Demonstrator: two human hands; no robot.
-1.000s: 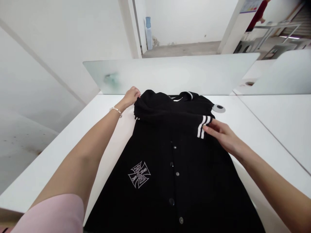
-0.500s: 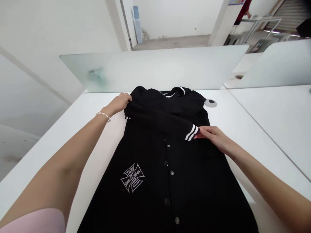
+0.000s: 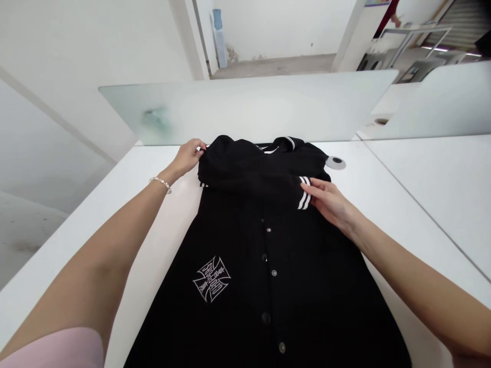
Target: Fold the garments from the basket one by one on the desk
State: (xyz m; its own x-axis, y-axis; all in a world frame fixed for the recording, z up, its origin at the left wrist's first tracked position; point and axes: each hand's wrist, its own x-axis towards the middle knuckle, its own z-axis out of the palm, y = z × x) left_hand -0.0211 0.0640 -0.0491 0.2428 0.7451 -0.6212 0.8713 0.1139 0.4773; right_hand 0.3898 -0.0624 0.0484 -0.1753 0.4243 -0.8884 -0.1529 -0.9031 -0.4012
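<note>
A black button-front jacket lies spread on the white table, its collar end at the far side. White outline embroidery shows on its left side, and metal snap buttons run down the middle. One sleeve is laid across the upper part, ending in a cuff with white stripes. My right hand pinches that cuff, thumb on top. My left hand, with a beaded bracelet on the wrist, grips the black cloth at the jacket's upper left edge.
A frosted divider stands along the table's back edge. Beside the jacket's upper right lies a round white-and-black object. Beyond the divider are a water dispenser, a far table with chairs, and part of a person in red.
My right hand has moved the striped cuff slightly up and away from me, straightening the sleeve. The left hand has shifted a little at the upper left edge, still holding cloth.
</note>
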